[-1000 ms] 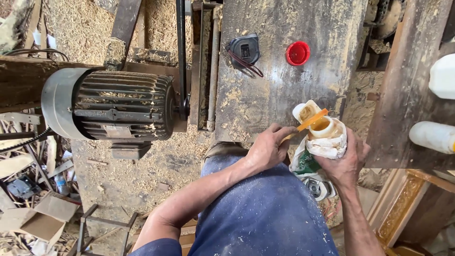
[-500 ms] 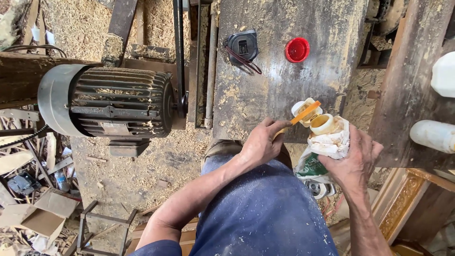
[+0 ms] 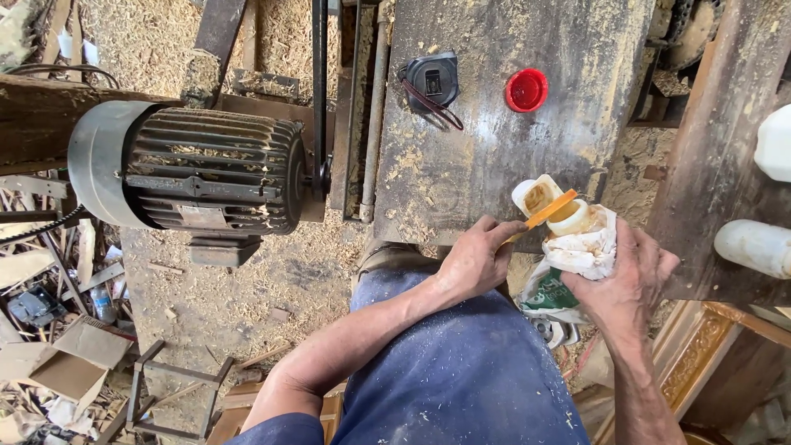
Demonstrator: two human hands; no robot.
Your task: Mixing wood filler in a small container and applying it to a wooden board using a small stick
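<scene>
Well to the left of both hands sits the biggest thing in view — a ribbed grey electric motor (image 3: 194,173), dusted with sawdust, its belt (image 3: 318,91) running up and away from it. Straight ahead of the hands lies the desk (image 3: 461,124), a worn metal slab strewn with wood shavings. Below the hands are the person's blue trousers (image 3: 445,371), flecked with dust. Off to the right of the right hand lie two white plastic bottles (image 3: 754,245), on a wooden ledge.

The right hand (image 3: 624,284) is clamped around a small open jar (image 3: 568,216) of tan paste, wrapped in a white and green plastic bag (image 3: 568,272) — the jar sits at the top of that fist, just off the near edge of the desk. The left hand (image 3: 476,259) is closed on an orange stick (image 3: 540,216), whose far end lies across the jar's mouth. The two hands are close together, not touching.

Beyond the left hand, farther up the desk, rests a black tape measure (image 3: 433,78) with a dark strap. Beyond the right hand, near the tape measure, lies a round red lid (image 3: 526,89).
</scene>
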